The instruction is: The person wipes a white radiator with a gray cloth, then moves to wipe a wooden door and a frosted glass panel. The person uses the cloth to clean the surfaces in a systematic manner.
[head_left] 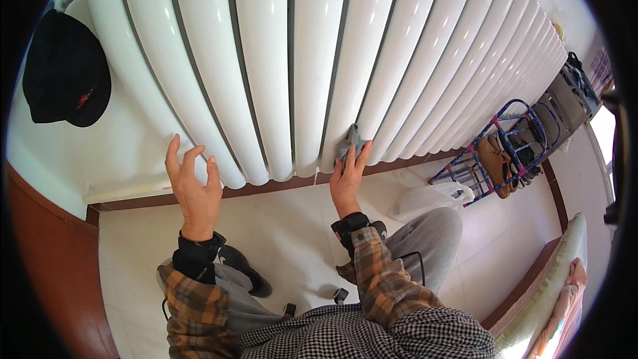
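Observation:
A white radiator (262, 66) of thick glossy vertical tubes fills the upper part of the view. With its fingers bent over a grey cloth (347, 143), my right hand (347, 178) presses it to the lower end of a tube near the middle. The cloth bunches up past the fingertips. My left hand (195, 189) is raised in front of the lower left tubes, fingers spread and slightly curled, holding nothing. Dark bands circle both wrists, below plaid sleeves.
A black cap (66, 70) hangs on the left beside the radiator. At right stand a blue-framed shoe rack (515, 143) with shoes and a white plastic bag (428, 199). A brown wooden panel (46, 259) borders the left; bedding (551, 292) lies lower right.

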A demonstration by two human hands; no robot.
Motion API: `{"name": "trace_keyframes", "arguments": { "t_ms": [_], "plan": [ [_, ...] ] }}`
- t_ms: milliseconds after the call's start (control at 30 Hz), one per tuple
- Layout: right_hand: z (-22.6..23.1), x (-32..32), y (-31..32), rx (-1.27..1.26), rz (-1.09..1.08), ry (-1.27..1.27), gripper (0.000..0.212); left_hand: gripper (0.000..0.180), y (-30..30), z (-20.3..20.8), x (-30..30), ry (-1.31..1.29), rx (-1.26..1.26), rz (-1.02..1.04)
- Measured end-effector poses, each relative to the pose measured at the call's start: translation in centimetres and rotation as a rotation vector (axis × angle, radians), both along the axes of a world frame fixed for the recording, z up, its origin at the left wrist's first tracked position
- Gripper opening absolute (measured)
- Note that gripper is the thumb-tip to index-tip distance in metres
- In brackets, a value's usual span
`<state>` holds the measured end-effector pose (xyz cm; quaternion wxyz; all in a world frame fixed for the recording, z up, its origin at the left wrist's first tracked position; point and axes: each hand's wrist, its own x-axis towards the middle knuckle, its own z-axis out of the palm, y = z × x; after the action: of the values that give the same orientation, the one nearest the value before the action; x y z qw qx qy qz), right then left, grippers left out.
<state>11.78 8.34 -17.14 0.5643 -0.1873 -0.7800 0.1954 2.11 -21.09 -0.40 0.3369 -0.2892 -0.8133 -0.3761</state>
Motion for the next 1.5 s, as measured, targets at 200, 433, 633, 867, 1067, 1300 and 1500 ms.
{"name": "trace_keyframes", "arguments": {
  "t_ms": [200,433,633,867,1067,1300,1500],
  "plan": [
    [3.2,3.9,3.6,-0.13,-0.058,0.065,0.047,0.024,-0.8,0.2,0.1,0.027,-0.004,0.009],
    [3.9,0.1,7.5,-0.125,-0.261,0.177,0.056,0.023,-0.4,0.7,0.8,0.022,0.016,-0.041],
    [-6.9,0.9,4.5,-0.682,-0.158,-0.151,0.06,0.023,0.4,0.8,1.0,0.014,-0.021,-0.032],
    [-3.3,2.9,1.1,-0.564,-0.023,0.09,0.051,0.024,0.1,0.8,1.3,0.025,-0.047,-0.03],
    [-3.3,0.6,0.7,-0.387,0.026,-0.04,0.026,0.023,1.4,0.4,1.9,0.0,-0.113,-0.048],
    [-10.7,3.1,2.5,-0.605,-0.034,-0.364,0.034,0.022,1.5,0.2,1.4,0.023,-0.111,-0.06],
    [-8.7,3.8,5.4,-0.615,-0.147,0.123,0.034,0.021,1.1,0.1,1.6,-0.022,-0.075,-0.057]
  ]
}}
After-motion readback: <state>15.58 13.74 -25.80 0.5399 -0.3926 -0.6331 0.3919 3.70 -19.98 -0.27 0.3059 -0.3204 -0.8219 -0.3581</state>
